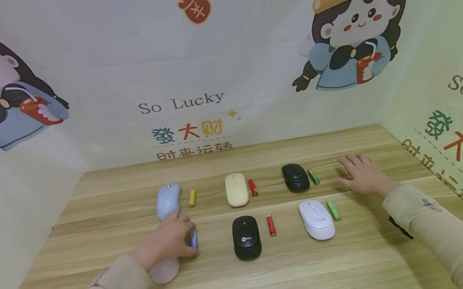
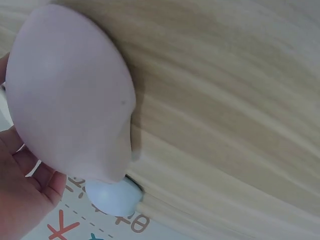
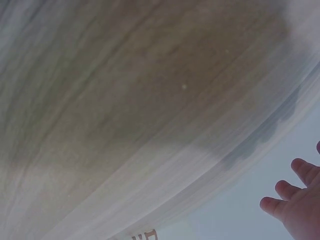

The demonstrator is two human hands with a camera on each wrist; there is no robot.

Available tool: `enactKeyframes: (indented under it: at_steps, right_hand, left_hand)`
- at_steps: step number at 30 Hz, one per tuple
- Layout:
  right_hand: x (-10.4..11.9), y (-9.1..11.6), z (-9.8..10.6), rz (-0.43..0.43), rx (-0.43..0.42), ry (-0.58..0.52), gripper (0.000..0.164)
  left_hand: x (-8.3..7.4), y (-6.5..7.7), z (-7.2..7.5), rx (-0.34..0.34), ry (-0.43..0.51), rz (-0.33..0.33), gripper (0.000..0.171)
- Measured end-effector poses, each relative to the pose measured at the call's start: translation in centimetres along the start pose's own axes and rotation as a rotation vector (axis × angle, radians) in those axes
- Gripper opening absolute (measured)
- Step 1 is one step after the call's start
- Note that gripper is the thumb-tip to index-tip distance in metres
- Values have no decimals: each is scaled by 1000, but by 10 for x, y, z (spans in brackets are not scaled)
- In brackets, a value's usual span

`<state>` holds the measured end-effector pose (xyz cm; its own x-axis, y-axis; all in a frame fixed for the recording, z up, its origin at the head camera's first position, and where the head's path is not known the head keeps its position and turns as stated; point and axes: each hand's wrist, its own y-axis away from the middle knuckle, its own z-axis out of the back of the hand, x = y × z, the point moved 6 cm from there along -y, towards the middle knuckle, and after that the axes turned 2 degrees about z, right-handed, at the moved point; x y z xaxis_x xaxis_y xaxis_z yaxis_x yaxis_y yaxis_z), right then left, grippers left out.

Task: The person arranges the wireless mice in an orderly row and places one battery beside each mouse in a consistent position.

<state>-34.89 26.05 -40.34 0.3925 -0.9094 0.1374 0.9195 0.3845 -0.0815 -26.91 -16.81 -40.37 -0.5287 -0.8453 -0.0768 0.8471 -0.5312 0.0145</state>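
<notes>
My left hand (image 1: 168, 238) reaches over a pale pink computer mouse (image 1: 165, 271), hiding its front part. Thumb and fingers pinch a blue-purple battery (image 1: 194, 238) by its ends, just right of that mouse. In the left wrist view the pink mouse (image 2: 70, 95) fills the left side, with the curled fingers (image 2: 42, 177) behind it; the battery is hidden there. My right hand (image 1: 361, 176) holds nothing, its fingers spread at the right of the table, near a green-and-dark battery (image 1: 313, 177). The right wrist view shows its fingertips (image 3: 274, 205) apart.
Mice stand in two rows: light blue (image 1: 169, 200), yellow (image 1: 236, 190) and black (image 1: 295, 177) at the back; another black one (image 1: 246, 237) and a white one (image 1: 317, 220) in front. Beside them lie yellow (image 1: 192, 198), red (image 1: 253, 187), red (image 1: 271, 225) and green (image 1: 333, 210) batteries.
</notes>
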Motion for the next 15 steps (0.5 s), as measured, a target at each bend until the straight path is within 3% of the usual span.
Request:
enactKeyframes:
  at_steps: [7, 15]
  right_hand:
    - [7, -3, -6, 36, 23, -6, 66]
    - [47, -8, -13, 117, 63, -49, 70]
  left_hand:
    - [-1, 3, -2, 21, 26, -1, 48]
    - [2, 5, -1, 25, 41, 15, 48]
